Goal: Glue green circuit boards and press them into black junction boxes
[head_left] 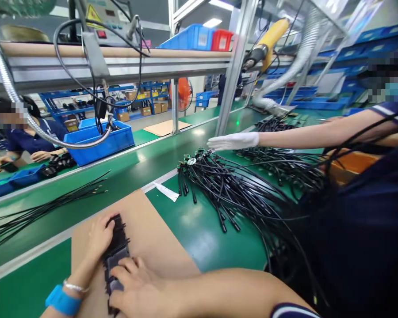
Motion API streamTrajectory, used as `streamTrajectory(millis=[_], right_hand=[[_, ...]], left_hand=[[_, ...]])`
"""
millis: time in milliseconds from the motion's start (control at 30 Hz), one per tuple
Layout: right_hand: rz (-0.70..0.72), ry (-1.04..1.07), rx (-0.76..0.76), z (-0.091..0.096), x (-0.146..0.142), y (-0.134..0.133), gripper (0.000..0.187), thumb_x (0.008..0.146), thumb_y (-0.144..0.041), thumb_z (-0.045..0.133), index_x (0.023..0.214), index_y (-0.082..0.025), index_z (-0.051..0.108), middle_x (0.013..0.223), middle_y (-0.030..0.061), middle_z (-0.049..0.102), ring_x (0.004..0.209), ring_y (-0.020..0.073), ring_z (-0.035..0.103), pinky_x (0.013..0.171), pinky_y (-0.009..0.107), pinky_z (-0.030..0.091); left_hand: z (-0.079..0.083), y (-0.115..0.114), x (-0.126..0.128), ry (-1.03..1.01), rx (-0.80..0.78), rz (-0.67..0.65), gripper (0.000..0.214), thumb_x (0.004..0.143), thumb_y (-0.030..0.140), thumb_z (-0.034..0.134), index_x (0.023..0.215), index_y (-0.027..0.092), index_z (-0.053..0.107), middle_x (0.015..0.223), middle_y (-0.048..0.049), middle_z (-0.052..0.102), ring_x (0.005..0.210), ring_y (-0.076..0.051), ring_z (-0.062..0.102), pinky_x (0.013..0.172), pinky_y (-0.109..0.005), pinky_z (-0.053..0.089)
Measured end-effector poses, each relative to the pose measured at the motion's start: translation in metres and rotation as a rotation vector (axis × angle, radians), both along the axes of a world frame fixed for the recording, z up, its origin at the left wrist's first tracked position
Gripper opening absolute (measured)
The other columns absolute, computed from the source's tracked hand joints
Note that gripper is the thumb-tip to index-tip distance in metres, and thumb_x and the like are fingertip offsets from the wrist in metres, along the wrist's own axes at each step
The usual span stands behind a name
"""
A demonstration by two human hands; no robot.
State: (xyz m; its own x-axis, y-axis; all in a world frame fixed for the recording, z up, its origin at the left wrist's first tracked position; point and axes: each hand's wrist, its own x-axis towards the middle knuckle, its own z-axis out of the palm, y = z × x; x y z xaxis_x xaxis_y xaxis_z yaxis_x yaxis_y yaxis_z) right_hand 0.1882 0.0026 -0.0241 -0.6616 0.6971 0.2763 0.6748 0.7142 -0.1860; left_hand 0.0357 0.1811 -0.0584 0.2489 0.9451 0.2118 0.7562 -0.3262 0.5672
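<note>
Black plastic parts (116, 247), lined up in a tight row, lie on a cardboard sheet (152, 234) at the near edge of the green bench, and I have both hands clamped on them. My left hand (101, 236) curls its fingers over the far end of the row; my right hand (135, 287) lies flat over the near end, fingers spread across the top. Held end to end like this, I judge the row is being squeezed together and squared so that no piece slips sideways, with the cardboard giving a smooth bed for it. A blue wristband (63, 301) and a thin bracelet (74, 287) sit on the left wrist.

Just right of the sheet, a thick bundle of black cables (239, 194) fans across the bench, plug ends pointing toward me, within easy reach. A small white slip (166, 192) lies between bundle and cardboard. Beyond the bundle a co-worker's white-gloved hand (234, 141) stretches over the cables, palm down. On the green conveyor belt (126, 176) to my left lies a loose sheaf of thin black wires (46, 207), and past it stands a blue bin (99, 141). A yellow tool (268, 44) hangs overhead.
</note>
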Motion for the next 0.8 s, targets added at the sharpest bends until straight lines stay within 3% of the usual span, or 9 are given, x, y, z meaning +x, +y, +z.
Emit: streamTrajectory(millis=[67,133,200,300,433,533,667,800], right_hand=[[-0.01,0.057,0.051,0.015,0.018,0.0,0.04,0.084,-0.055,0.05,0.101,-0.022,0.064,0.122,0.0116,0.053,0.109,0.0286,0.045,0.08,0.041,0.043],[-0.124,0.082,0.059,0.036,0.053,0.008,0.038,0.082,-0.052,0.055,0.102,-0.022,0.065,0.119,0.0094,0.057,0.109,0.0256,0.046,0.087,0.04,0.041],[-0.427,0.002,0.005,0.06,0.102,0.028,0.026,0.08,-0.042,0.061,0.098,-0.023,0.067,0.11,0.0061,0.062,0.107,0.0225,0.049,0.091,0.037,0.04],[-0.713,-0.058,-0.019,0.093,0.191,0.069,0.021,0.09,-0.029,0.052,0.097,-0.016,0.068,0.104,0.0089,0.064,0.107,0.0225,0.052,0.097,0.041,0.038],[-1.087,-0.124,-0.061,0.117,0.288,0.116,0.031,0.092,-0.036,0.055,0.115,-0.015,0.058,0.118,0.0094,0.058,0.104,0.0215,0.057,0.09,0.044,0.047],[-1.2,-0.161,-0.111,0.11,0.315,0.13,0.034,0.091,-0.036,0.055,0.119,-0.015,0.055,0.119,0.0093,0.057,0.102,0.0211,0.058,0.086,0.042,0.05],[-1.27,-0.157,-0.077,0.092,0.316,0.131,0.035,0.091,-0.035,0.056,0.12,-0.016,0.055,0.124,0.0094,0.055,0.108,0.0233,0.055,0.091,0.046,0.047],[-1.406,-0.062,-0.031,0.096,0.337,0.132,0.037,0.092,-0.037,0.054,0.122,-0.016,0.054,0.125,0.0104,0.054,0.109,0.0236,0.055,0.092,0.046,0.046]], left_hand=[[-0.003,-0.003,-0.003,-0.005,0.01,-0.003,0.036,0.084,0.035,0.043,0.11,0.025,0.065,0.121,-0.0059,0.064,0.116,-0.03,0.054,0.103,-0.048,0.037],[-0.006,-0.005,-0.004,-0.012,0.016,0.0,0.04,0.083,0.043,0.044,0.112,0.023,0.064,0.122,-0.0068,0.063,0.117,-0.031,0.053,0.103,-0.049,0.037],[-0.008,-0.006,-0.005,-0.021,0.018,0.004,0.043,0.082,0.048,0.045,0.11,0.023,0.064,0.121,-0.0071,0.064,0.116,-0.032,0.054,0.103,-0.049,0.037],[-0.01,-0.006,-0.004,-0.033,0.019,0.013,0.043,0.081,0.05,0.045,0.107,0.023,0.065,0.117,-0.0071,0.065,0.114,-0.032,0.055,0.102,-0.049,0.038],[-0.011,-0.006,-0.002,-0.041,0.025,0.023,0.041,0.08,0.049,0.047,0.106,0.024,0.065,0.115,-0.007,0.066,0.113,-0.033,0.055,0.1,-0.05,0.039],[-0.012,-0.006,-0.002,-0.041,0.031,0.021,0.041,0.08,0.049,0.046,0.106,0.024,0.064,0.115,-0.0074,0.066,0.112,-0.033,0.055,0.1,-0.051,0.039],[-0.014,-0.005,-0.003,-0.036,0.035,0.012,0.042,0.08,0.049,0.046,0.106,0.022,0.064,0.115,-0.0086,0.065,0.111,-0.033,0.056,0.099,-0.051,0.039],[-0.016,-0.005,-0.004,-0.032,0.034,0.006,0.041,0.081,0.048,0.046,0.107,0.023,0.063,0.116,-0.0082,0.065,0.112,-0.033,0.055,0.1,-0.052,0.038]])
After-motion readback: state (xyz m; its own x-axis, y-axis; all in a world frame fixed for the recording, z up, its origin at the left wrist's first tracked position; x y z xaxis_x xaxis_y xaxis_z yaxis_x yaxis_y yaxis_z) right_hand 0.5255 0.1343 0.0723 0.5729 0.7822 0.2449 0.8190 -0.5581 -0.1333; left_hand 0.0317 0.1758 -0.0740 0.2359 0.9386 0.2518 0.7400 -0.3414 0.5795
